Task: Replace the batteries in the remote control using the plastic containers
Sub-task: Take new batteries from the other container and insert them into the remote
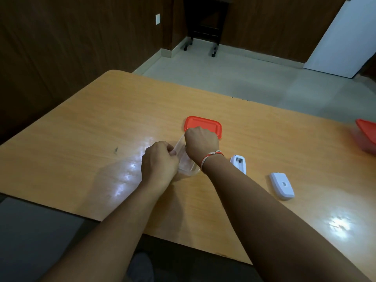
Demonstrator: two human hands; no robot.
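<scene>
Left hand (159, 159) curled on the near-left rim of a clear plastic container (186, 161), fingertips pinching the wall. Right hand (201, 144) closed in a loose fist over the container's far end, knuckles up, fingers reaching down inside; whether anything is pinched there cannot be told, hidden by the back of the hand. Red and white thread band (211, 157) around the right wrist.

Container sitting open on the wooden table (101, 129), long axis running away from the body, tilted slightly leftward. Orange lid (205, 123) lying flat just beyond it, partly covered by the right fist. Just right of the right forearm, white remote control (238, 163) lying back up with the battery bay open, dark contents showing at its far end. Farther right and nearer, white battery cover (281, 186) lying apart from the remote, small label on top. At the far right frame edge, second container (367, 137) with an orange lid on, cut off by the frame.

Broad bare tabletop to the left of the hands and along the near edge; far table edge well beyond the lid. Both forearms stretched forward from the lower frame, converging on the container, right forearm crossing above the table between container and remote.
</scene>
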